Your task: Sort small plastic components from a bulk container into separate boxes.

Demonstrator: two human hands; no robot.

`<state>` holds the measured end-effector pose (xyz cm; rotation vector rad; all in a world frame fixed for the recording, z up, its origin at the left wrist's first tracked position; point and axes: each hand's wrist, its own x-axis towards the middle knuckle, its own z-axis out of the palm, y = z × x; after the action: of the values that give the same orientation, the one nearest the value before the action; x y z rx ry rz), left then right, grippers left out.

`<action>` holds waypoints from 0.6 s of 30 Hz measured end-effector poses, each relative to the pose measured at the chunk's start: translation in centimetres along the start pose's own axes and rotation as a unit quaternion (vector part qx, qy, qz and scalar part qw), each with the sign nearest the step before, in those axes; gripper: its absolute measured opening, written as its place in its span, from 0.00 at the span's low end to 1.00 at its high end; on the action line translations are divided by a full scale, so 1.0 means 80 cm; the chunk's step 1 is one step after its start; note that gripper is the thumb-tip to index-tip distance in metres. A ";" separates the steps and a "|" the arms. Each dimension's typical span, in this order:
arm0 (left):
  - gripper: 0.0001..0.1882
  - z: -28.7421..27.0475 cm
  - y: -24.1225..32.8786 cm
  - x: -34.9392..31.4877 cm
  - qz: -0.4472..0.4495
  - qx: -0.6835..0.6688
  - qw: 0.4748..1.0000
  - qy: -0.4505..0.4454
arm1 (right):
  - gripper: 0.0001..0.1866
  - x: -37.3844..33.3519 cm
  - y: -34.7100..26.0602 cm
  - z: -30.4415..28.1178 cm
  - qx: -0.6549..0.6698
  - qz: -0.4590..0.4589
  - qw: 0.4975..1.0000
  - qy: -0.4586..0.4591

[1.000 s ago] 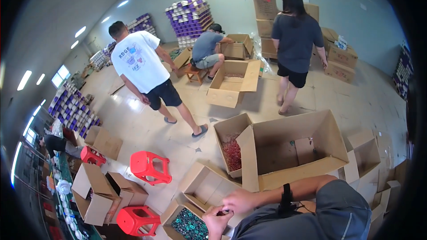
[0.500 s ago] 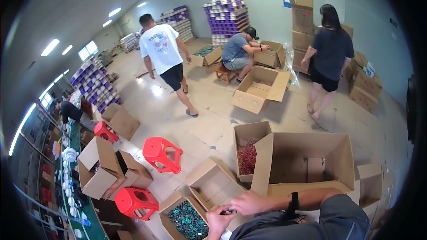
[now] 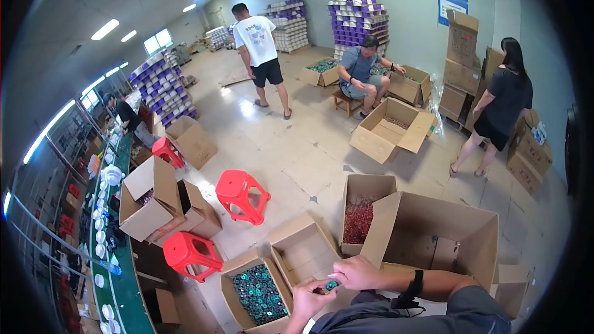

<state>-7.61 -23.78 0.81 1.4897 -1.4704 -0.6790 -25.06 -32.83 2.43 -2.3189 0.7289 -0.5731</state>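
Note:
My left hand (image 3: 311, 299) is closed, pinching a small green round piece (image 3: 331, 285) between thumb and fingers. My right hand (image 3: 357, 273) is closed at the same piece, its fingertips meeting it from the right; whether they grip a second part is too small to tell. Just left of my hands stands a cardboard box holding many small green and black ring-shaped pieces (image 3: 258, 292). Beyond my hands is a shallow open carton (image 3: 303, 244). A dark band (image 3: 413, 284) circles my right wrist.
A box of small red pieces (image 3: 359, 219) and a large open carton (image 3: 448, 216) stand ahead right. Red stools (image 3: 241, 195) and cartons (image 3: 148, 201) are left, by a green conveyor (image 3: 127, 291). A seated person (image 3: 365, 71) and two walkers are farther off.
The view has shifted, and the green piece shows more plainly between my fingers. The person in white has walked farther away, the dark-clad one rightward; the seated person has raised their head.

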 end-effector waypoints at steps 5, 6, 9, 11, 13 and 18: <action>0.14 -0.005 0.010 -0.002 -0.009 0.002 1.000 -0.013 | 0.14 -0.004 0.009 0.001 -0.009 0.040 0.999 -0.016; 0.14 -0.008 0.014 -0.001 -0.027 0.001 1.000 -0.004 | 0.15 0.002 0.002 -0.002 -0.039 0.024 0.999 0.001; 0.13 -0.006 0.005 -0.008 -0.004 -0.008 1.000 -0.003 | 0.16 -0.009 -0.005 0.008 0.040 -0.055 0.997 -0.044; 0.13 -0.009 0.007 -0.006 -0.016 0.020 1.000 -0.016 | 0.14 -0.005 -0.003 0.005 -0.005 -0.018 1.000 -0.012; 0.13 -0.010 0.012 0.000 -0.005 0.015 1.000 -0.017 | 0.13 -0.003 -0.002 0.001 -0.056 0.013 0.998 0.017; 0.14 -0.010 0.005 -0.007 -0.007 0.013 1.000 0.002 | 0.13 -0.005 -0.010 -0.001 -0.083 -0.030 0.996 0.009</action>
<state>-7.18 -23.01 1.40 1.5223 -1.4719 -0.6674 -25.10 -32.08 2.95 -2.5005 0.7415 -0.5801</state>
